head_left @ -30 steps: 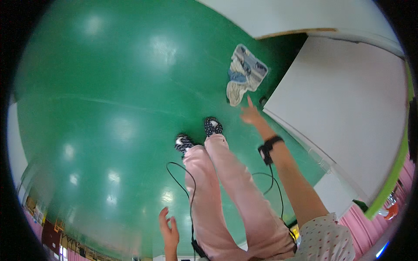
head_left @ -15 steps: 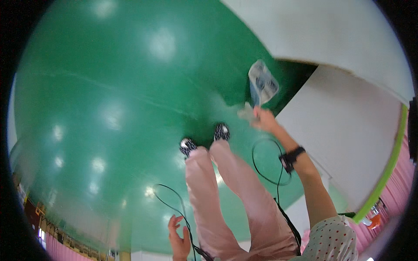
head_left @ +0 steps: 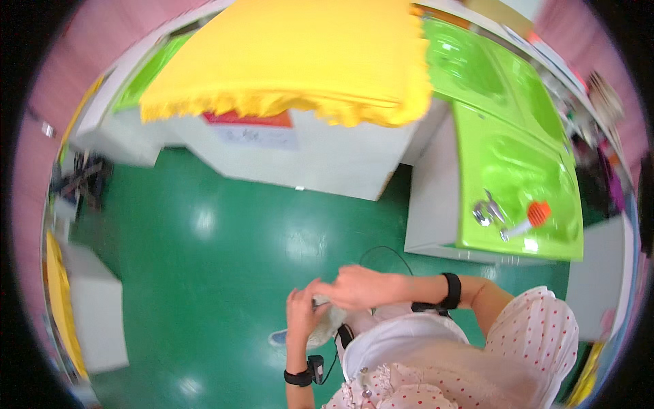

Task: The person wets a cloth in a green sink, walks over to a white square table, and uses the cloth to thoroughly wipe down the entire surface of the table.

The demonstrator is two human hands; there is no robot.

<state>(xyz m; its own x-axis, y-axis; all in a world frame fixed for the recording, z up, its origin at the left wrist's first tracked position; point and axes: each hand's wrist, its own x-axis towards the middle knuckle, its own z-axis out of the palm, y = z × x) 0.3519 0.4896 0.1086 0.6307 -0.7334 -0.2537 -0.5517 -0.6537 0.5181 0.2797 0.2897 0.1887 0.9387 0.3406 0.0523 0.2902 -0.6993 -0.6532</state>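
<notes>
My left hand [head_left: 302,315] and my right hand [head_left: 357,286] meet in front of my body, fingers curled in toward each other. Between and below them hangs a whitish plastic bag [head_left: 330,326], blurred, and its contents cannot be made out. A small blue end [head_left: 278,337] shows past my left wrist and seems to belong to it. Both hands appear closed on the bag's upper part, though the right fingertips are partly hidden. Black straps with small devices circle both wrists.
Ahead stands a white cabinet [head_left: 320,160] under a yellow frilled cloth [head_left: 293,61]. To the right, a bright green sink unit [head_left: 521,157] holds a metal tap [head_left: 487,210] and an orange-headed shower handset [head_left: 538,213]. Another white cabinet [head_left: 95,307] stands at left. A thin black cable [head_left: 385,248] loops near my arm.
The view has swung from the floor and a white wall corner to the sink and cloth-covered cabinet. My right hand has come in from the outstretched bag to join my left, which was free.
</notes>
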